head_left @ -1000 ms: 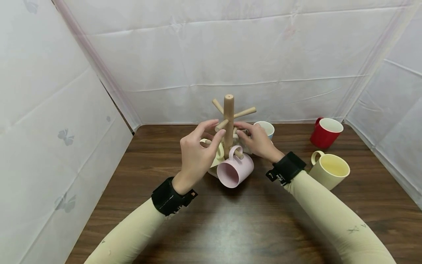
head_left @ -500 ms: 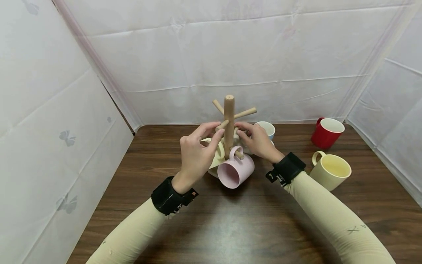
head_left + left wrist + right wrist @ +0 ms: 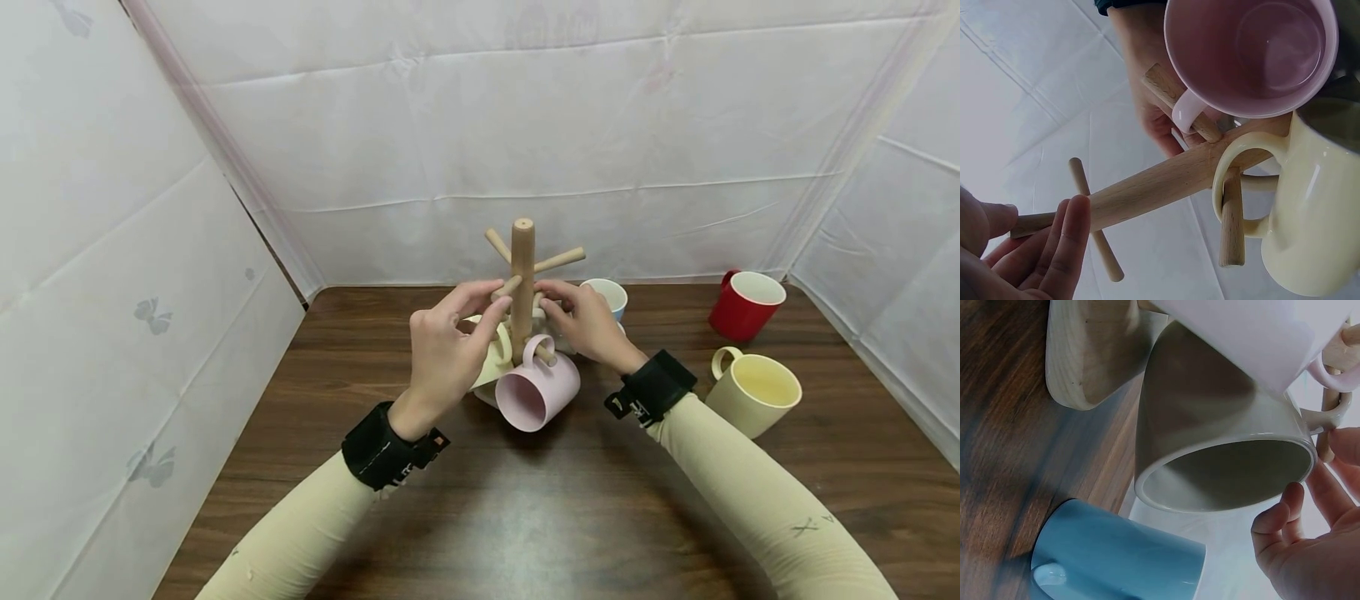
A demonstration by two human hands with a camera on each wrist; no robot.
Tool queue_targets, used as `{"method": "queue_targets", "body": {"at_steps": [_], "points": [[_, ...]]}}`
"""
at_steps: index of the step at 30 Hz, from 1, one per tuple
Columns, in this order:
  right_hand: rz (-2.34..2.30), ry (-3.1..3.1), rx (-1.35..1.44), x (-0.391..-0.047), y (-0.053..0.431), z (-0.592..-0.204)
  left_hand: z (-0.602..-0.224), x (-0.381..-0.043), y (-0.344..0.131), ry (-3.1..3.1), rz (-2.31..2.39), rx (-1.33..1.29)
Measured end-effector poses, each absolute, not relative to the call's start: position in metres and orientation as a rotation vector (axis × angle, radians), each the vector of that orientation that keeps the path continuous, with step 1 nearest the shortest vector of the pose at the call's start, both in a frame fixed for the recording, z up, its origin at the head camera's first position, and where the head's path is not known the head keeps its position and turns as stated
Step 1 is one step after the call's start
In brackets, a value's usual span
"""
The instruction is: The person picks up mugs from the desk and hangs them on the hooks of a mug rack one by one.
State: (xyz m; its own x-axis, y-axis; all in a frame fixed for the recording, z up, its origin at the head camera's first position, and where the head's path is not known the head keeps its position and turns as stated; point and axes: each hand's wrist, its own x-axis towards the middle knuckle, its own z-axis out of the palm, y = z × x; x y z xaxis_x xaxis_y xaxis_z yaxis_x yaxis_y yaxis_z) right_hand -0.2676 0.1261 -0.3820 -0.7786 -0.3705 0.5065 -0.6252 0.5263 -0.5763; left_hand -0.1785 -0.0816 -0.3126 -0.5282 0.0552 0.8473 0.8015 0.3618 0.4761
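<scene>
A wooden mug tree stands at the middle back of the table. My left hand pinches one upper peg between thumb and fingers. On the lower pegs hang a pink mug at the front and a pale yellow mug at the left, partly behind my left hand. A pale grey mug hangs by its handle on the right rear side, mostly hidden from the head view. My right hand pinches that mug's peg, fingertips right beside the handle and rim.
Behind the right hand stands a blue mug with a white inside. Farther right are a red mug and a larger yellow mug. White sheeting closes off the back and sides of the wooden table.
Both hands keep almost the same place at the mug tree. The left thumb and fingers have closed in slightly on the upper peg.
</scene>
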Motion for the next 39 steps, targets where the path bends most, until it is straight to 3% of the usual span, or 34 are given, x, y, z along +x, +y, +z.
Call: {"method": "queue_targets", "body": {"at_steps": [14,39], "points": [[1.084,-2.473,0.748,-0.263,0.128,-0.379,-0.291,-0.165,-0.079,-1.818,-1.298,-0.856],[0.995,-2.419,0.699,-0.245,0.146,-0.380,-0.289,-0.193,-0.105,-1.866,-1.367,-0.769]]}}
